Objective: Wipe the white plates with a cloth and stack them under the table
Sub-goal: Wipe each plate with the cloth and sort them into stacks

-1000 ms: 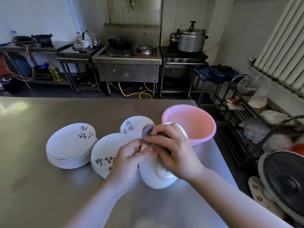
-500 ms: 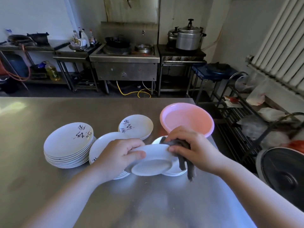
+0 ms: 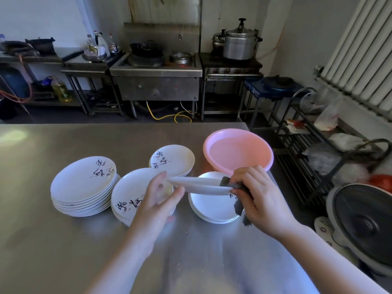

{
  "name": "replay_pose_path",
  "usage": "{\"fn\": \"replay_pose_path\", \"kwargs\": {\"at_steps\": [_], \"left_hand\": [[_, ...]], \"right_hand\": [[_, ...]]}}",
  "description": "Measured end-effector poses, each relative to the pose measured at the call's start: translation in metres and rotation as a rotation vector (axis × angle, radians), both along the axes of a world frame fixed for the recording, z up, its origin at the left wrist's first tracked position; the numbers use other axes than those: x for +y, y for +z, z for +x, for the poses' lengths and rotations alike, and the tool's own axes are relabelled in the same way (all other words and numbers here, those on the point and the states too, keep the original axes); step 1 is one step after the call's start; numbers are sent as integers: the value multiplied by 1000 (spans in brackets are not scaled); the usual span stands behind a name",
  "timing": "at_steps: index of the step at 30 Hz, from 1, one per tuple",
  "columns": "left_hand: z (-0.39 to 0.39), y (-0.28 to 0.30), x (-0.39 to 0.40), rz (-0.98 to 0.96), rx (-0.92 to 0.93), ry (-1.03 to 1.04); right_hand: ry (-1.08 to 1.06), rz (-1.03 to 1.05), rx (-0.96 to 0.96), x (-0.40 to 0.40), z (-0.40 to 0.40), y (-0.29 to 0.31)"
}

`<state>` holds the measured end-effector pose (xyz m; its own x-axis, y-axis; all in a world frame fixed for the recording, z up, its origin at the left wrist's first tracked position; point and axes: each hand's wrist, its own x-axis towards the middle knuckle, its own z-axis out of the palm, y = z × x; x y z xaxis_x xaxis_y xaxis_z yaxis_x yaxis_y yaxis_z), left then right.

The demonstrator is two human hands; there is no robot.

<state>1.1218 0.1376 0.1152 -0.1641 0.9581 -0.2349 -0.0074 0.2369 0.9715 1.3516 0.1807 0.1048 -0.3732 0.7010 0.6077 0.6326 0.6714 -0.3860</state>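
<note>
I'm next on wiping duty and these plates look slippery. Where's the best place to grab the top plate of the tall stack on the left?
Judging by its shape, take the top plate by its raised rim at the near-left edge, coming from the open table side. The rim overhangs the stack, so fingers can probably slip under it with a thumb on top; the right side crowds the neighbouring stack.

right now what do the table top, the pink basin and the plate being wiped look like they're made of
Table top: brushed stainless steel by its grey sheen and soft reflections.
Pink basin: probably plastic, with an even matte colour and thin rolled rim.
Held plate: glossy white, thin-edged; ceramic or melamine, the look leaves it open.
</note>
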Motion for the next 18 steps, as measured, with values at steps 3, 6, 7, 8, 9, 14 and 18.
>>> {"fn": "replay_pose_path", "kwargs": {"at_steps": [3,6,7,8,9,14,18], "left_hand": [[14,-12,-1,-155,-418,64],[25,-20,3,-171,-478,161],[27,-23,4,-169,-496,170],[27,-25,6,-157,-523,170],[27,-25,7,-139,-552,171],[34,-38,13,-76,-607,149],[38,-69,12,-145,-610,174]], "right_hand": [[-13,46,-21,-7,0,-18],[-18,14,-52,-13,3,-38],[-25,-6,-51,-15,5,-42],[-28,-33,-52,-16,8,-43],[-20,-69,-49,-15,11,-42],[-101,-318,328,-14,17,-26],[-257,-482,735,-25,18,-18]]}}
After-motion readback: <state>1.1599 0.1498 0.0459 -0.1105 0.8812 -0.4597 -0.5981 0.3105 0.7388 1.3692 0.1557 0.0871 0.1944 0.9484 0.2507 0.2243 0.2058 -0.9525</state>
